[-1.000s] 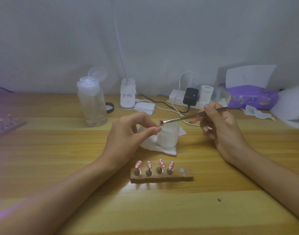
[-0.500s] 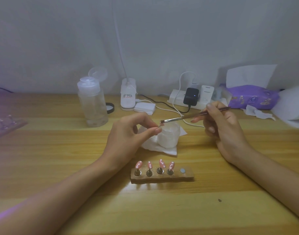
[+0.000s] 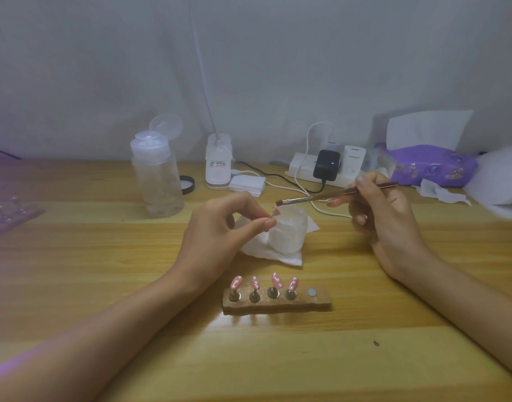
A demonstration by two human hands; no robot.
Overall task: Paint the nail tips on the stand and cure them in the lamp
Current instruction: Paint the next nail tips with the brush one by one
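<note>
Your left hand [image 3: 220,227] pinches a single pink nail tip [image 3: 275,211] between thumb and forefinger, raised just over the left edge of a white jar [image 3: 286,236] at mid-table. Whether you grip the tip itself or a peg beneath it is too small to tell. Your right hand [image 3: 385,219] holds a thin brush [image 3: 336,195] like a pen, fingers curled round the handle, bristles just above the tip and not clearly touching it.

By its looks, the tip is feather-light, stiff thin plastic, slick and easy to flick away. Wet paint would smear, so take hold low, at the base or peg, never on the coloured face, and press lightly.

Nearer you, the wooden stand [image 3: 278,304] carries four pink tips [image 3: 275,281] upright on metal pegs, its rightmost spot [image 3: 312,292] bare. The jar sits on a white paper [image 3: 280,256]. Far left stands a clear bottle [image 3: 159,184], cap flipped open; far right, a power strip [image 3: 302,169] and a purple tissue pack [image 3: 431,166]. No curing lamp can be picked out with certainty.
</note>
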